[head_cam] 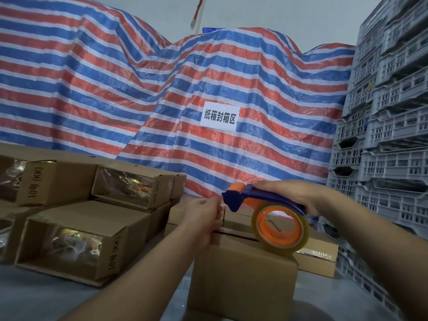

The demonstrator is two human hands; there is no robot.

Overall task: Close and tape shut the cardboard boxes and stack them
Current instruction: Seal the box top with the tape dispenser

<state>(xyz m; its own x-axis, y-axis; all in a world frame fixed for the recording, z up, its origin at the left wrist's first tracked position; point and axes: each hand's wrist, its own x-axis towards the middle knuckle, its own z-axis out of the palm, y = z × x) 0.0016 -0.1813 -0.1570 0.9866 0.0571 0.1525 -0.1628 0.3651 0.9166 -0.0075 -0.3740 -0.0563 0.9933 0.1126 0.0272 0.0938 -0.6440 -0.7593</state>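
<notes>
The hands work together over one box: the left hand [205, 213] pinches at the far end of the top seam, fingertips curled near the dispenser's nose, apparently holding the loose end of the tape, though the strip itself is too clear to make out. The right hand [290, 195] is wrapped over the blue handle of the tape dispenser [266, 212], whose orange reel and clear roll rest on the box top.

The cardboard box [243, 274] being sealed stands on the grey table [34, 302] directly in front of the person, its flaps folded down with a dark seam gap running across the top. To the left lie several open boxes [76, 244], on their sides and stacked, with plastic-wrapped goods showing inside. Another box [317, 256] sits just behind and to the right.

The box looks like light corrugated board: stiff along its edges, but the flaps likely give under pressure over the seam, so the dispenser probably wants firm, even pressure rather than a hard push. For lifting and stacking, opposite side walls or bottom corners seem the safest hold. The tape is thin and sticky, prone to fold on itself if the pinched end slackens.
</notes>
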